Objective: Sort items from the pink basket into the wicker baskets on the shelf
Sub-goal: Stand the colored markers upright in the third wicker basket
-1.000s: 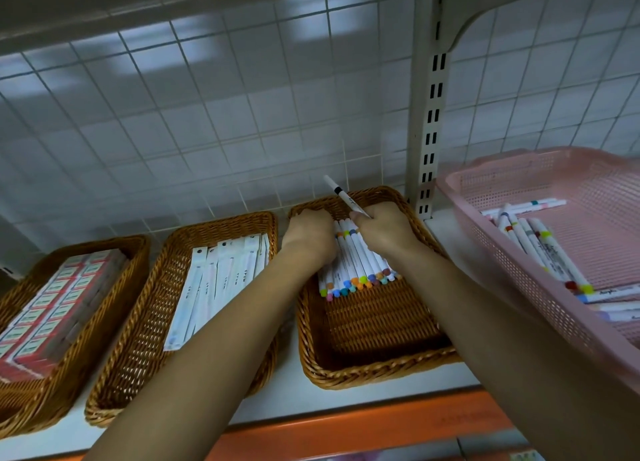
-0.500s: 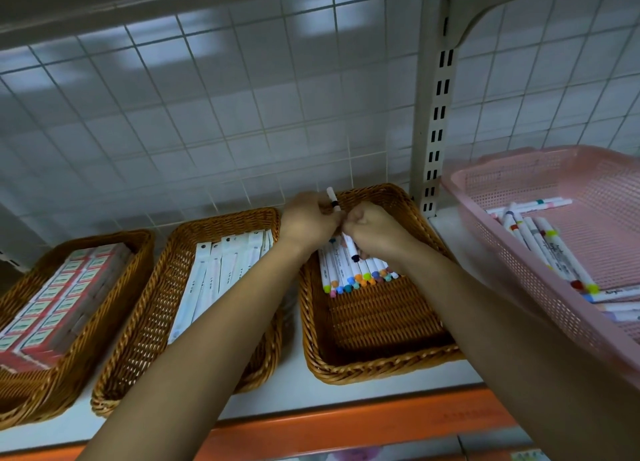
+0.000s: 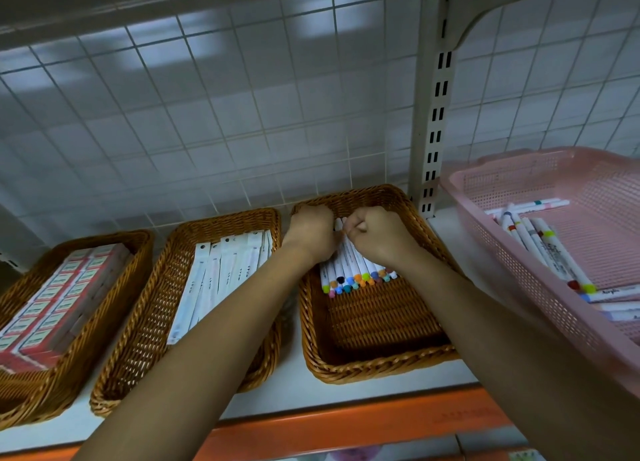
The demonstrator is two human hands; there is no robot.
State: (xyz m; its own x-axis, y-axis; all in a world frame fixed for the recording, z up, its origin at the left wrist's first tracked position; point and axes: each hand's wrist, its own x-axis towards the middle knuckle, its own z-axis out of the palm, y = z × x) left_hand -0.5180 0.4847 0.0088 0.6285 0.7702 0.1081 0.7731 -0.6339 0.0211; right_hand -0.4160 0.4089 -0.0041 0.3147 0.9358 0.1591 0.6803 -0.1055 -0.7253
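The right wicker basket (image 3: 377, 367) holds a row of white markers with coloured caps (image 3: 356, 277). Both my hands are low over the far end of that row. My left hand (image 3: 311, 233) and my right hand (image 3: 379, 240) have curled fingers and together hold a white marker (image 3: 338, 224), whose end shows between them as it lies on the row. The pink basket (image 3: 540, 280) stands at the right and contains several more loose markers (image 3: 550, 249).
The middle wicker basket (image 3: 145, 325) holds flat white packets (image 3: 221, 273). The left wicker basket (image 3: 86, 336) holds red and white boxes (image 3: 52, 301). A slotted metal upright (image 3: 433, 131) stands between the right wicker basket and the pink one. An orange shelf edge (image 3: 346, 426) runs along the front.
The marker stuck up from my right hand a second ago, then both hands held it above the row. Now both hands have lowered it onto the row.
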